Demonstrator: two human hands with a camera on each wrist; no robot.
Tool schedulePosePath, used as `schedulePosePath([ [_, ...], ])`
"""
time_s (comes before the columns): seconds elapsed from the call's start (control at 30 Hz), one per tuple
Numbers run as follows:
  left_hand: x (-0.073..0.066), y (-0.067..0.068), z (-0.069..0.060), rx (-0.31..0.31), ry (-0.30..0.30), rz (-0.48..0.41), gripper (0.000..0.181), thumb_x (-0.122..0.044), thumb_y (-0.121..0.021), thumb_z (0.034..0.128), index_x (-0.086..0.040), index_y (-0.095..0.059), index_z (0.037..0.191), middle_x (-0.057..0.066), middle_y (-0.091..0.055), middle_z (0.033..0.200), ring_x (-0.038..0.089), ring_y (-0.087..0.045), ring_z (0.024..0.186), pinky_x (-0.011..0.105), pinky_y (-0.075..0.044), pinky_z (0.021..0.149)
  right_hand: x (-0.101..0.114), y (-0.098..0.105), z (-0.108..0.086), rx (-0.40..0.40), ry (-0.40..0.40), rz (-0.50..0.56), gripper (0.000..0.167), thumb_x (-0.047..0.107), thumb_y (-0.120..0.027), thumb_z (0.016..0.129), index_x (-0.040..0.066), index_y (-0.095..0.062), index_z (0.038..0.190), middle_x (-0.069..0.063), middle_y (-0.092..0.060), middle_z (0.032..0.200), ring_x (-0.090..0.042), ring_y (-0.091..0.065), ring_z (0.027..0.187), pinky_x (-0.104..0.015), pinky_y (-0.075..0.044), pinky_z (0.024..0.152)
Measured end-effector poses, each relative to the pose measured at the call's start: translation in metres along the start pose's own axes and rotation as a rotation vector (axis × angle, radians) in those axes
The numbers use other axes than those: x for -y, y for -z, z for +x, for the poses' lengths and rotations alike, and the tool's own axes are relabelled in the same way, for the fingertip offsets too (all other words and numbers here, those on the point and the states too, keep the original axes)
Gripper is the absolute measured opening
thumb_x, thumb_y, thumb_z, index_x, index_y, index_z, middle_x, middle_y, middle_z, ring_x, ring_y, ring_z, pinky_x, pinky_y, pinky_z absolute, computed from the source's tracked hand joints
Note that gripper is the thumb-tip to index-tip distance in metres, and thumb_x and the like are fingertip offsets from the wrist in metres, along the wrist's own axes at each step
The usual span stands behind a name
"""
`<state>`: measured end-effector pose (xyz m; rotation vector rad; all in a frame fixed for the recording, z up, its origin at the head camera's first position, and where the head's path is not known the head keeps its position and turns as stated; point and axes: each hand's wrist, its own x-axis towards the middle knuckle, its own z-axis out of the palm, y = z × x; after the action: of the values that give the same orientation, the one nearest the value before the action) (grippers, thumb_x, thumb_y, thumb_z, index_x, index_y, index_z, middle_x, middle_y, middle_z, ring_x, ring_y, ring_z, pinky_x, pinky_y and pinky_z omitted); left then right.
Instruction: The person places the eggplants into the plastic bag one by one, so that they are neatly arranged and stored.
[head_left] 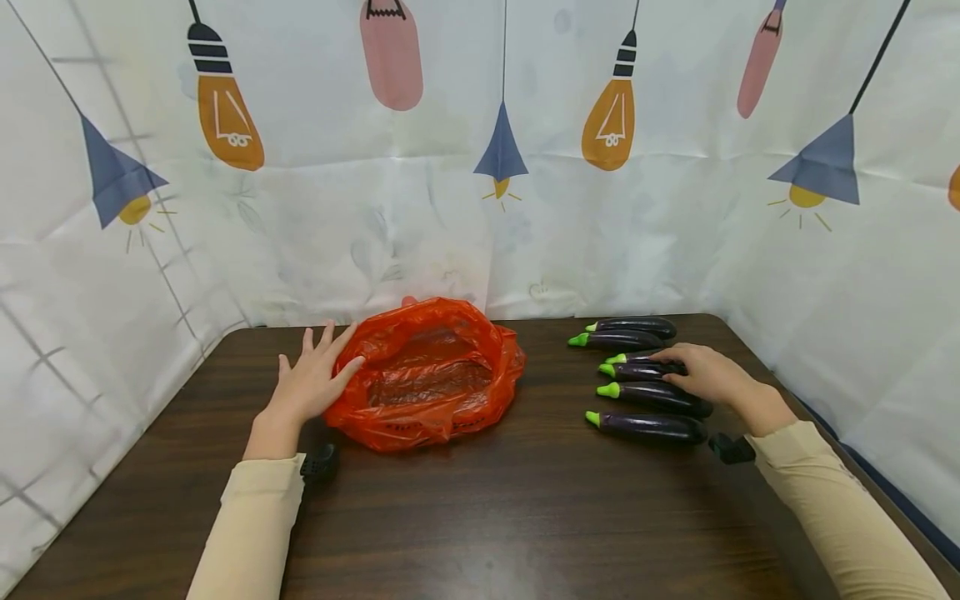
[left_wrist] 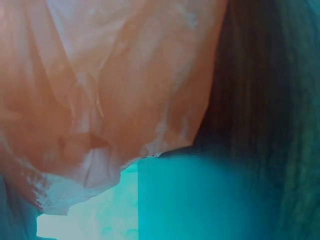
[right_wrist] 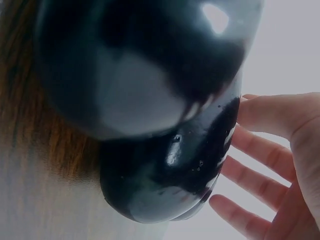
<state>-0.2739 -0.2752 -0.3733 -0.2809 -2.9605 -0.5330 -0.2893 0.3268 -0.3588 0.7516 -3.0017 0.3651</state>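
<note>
A red plastic bag (head_left: 427, 421) stands with its mouth wide on the table, left of centre. My left hand (head_left: 303, 387) lies along the bag's left side, fingers spread, the thumb over its rim; the left wrist view is filled by the bag's blurred side (left_wrist: 125, 75). At the right, several dark purple eggplants with green stems lie in a rough column. My right hand (head_left: 705, 372) reaches over the middle eggplants (head_left: 637, 372). In the right wrist view its fingers (right_wrist: 260, 182) are spread and fairly straight beside the glossy eggplant ends (right_wrist: 150, 185). Whether they touch is unclear.
Nearest to me in the column is one eggplant (head_left: 652, 427), with another (head_left: 660, 397) just behind it. Two more eggplants (head_left: 618, 340) lie at the far edge. The dark wood table (head_left: 510, 508) ends at a patterned white curtain (head_left: 420, 225).
</note>
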Motion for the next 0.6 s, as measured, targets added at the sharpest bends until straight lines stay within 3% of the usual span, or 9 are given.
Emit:
schedulePosePath([
  [0.23,0.0002,-0.0013,-0.0001,0.006,-0.002,0.022,0.073,-0.055,-0.041,0.1069,-0.021,-0.018,0.166,0.025,-0.006,0.168,0.056,0.005,0.15,0.085,0.007,0.103,-0.0026,-0.0004,0.003,0.014,0.006,-0.015,0.037,0.0,-0.072,0.092,-0.004,-0.068,0.128,-0.026,-0.063,0.119,-0.044,-0.064,0.103,-0.056,-0.054,0.082],
  [0.6,-0.0002,-0.0017,-0.0017,0.017,-0.002,0.037,0.072,-0.051,-0.045,0.107,-0.021,-0.017,0.167,0.024,-0.004,0.169,0.056,0.006,0.15,0.085,0.007,0.103,-0.0047,-0.001,0.005,0.024,0.009,0.013,0.034,-0.001,-0.072,0.092,-0.004,-0.07,0.126,-0.024,-0.063,0.118,-0.045,-0.064,0.106,-0.057,-0.054,0.084],
])
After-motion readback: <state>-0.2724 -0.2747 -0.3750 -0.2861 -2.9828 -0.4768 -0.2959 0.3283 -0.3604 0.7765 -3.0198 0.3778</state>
